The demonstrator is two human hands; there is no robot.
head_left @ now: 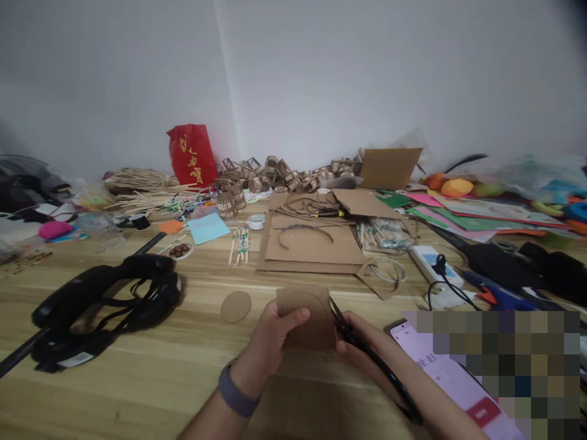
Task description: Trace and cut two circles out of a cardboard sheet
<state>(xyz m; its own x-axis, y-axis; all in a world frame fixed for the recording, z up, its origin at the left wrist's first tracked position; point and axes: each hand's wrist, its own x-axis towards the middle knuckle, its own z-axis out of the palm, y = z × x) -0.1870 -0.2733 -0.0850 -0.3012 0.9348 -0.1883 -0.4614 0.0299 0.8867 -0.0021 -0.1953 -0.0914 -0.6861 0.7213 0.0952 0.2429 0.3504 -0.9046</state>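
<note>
My left hand [270,342] grips a small square of brown cardboard [306,318] with a circle drawn on it, thumb pressed on its front. My right hand [358,348] is closed round black scissors [367,354], whose blades meet the right edge of the cardboard. A purple band sits on my left wrist. A cut cardboard disc [235,306] lies on the wooden table [137,391] just left of my hands.
A black headset with straps [105,305] lies at the left. Flat cardboard sheets [312,244] lie behind my hands, with small cardboard baskets [275,174] and a red bag [191,154] at the wall. A phone [449,379] lies at the right, beside coloured paper [458,214] and a glue gun [499,296].
</note>
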